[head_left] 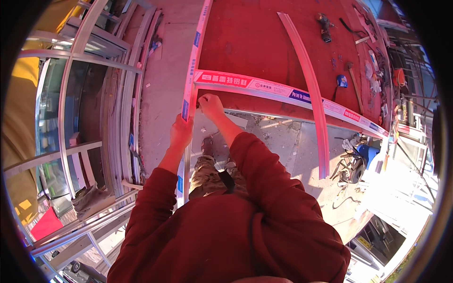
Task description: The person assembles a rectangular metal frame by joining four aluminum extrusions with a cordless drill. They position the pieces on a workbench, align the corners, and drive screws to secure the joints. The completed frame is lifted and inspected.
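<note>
A long aluminium profile with printed protective film runs away from my body. Another filmed aluminium profile meets it at a corner and stretches off to the right. My left hand is wrapped around the long profile just below that corner. Close beside the inner side of the joint, my right hand has its fingers pinched together near the long profile. A small dark bit shows at its fingertips, too small to name. A loose pinkish profile lies across the right-hand part of the crosspiece.
The crosspiece borders a red table surface. On it are a dark power drill, a blue packet and a hammer. Glazed window frames stand at the left. A black bag-like item sits on the right.
</note>
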A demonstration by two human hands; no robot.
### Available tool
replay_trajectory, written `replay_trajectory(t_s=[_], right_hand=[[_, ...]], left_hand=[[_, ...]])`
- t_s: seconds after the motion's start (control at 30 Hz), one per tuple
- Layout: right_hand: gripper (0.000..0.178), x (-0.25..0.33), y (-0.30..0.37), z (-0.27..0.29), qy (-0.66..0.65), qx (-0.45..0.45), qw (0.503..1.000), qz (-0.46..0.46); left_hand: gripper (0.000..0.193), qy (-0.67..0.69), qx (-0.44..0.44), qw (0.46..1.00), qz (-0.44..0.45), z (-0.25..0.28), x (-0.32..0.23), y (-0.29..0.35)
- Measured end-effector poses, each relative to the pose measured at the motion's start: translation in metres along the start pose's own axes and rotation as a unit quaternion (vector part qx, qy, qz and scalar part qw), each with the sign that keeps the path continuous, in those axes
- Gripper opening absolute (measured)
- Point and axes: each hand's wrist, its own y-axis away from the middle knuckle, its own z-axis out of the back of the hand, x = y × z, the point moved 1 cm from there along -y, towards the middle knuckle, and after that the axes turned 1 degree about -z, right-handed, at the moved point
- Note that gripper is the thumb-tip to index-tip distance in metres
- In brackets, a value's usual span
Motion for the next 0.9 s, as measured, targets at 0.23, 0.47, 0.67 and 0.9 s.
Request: replay_trajectory(t_s=[0.23, 0.47, 0.67, 0.9], right_hand=[[0.040, 0.028, 0.124, 0.308, 0.285, -0.353, 0.877, 0.155], [0.059, -0.100, 0.259, 0.422, 0.213, -0.321, 0.899, -0.210], [0.053, -0.109, 0.322, 0.406, 0.102, -0.296, 0.943, -0.113], [0.049, -0.234, 0.446, 0.432, 0.121, -0.325, 0.938, -0.023]], left_hand=[[0.041, -0.025, -0.030, 0.999, -0.034, -0.006, 0.028, -0.005], [0.048, -0.042, -0.077, 0.994, -0.059, -0.029, 0.002, -0.014], [0.069, 0.033, -0.202, 0.940, -0.273, -0.075, -0.078, 0.018], [0.061, 0.541, 0.070, 0.830, -0.114, -0.234, -0.318, 0.121]])
